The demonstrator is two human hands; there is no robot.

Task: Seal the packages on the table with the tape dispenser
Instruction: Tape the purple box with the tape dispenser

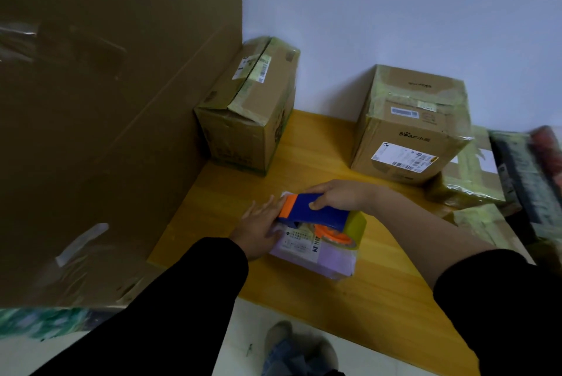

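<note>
A small flat lilac package (328, 260) with a white shipping label lies on the wooden table (349, 299) in front of me. My right hand (337, 194) grips the blue and orange tape dispenser (316, 213), which rests on top of the package with its yellowish tape roll toward the right. My left hand (258, 231) lies flat with straight fingers on the package's left end, beside the dispenser's orange nose.
A very large cardboard box (106, 117) walls off the left side. A medium carton (249, 108) stands at the back, and a taped carton (413, 126) at the back right. Several wrapped parcels (474, 174) pile along the right edge. A foot (292, 348) shows below the table.
</note>
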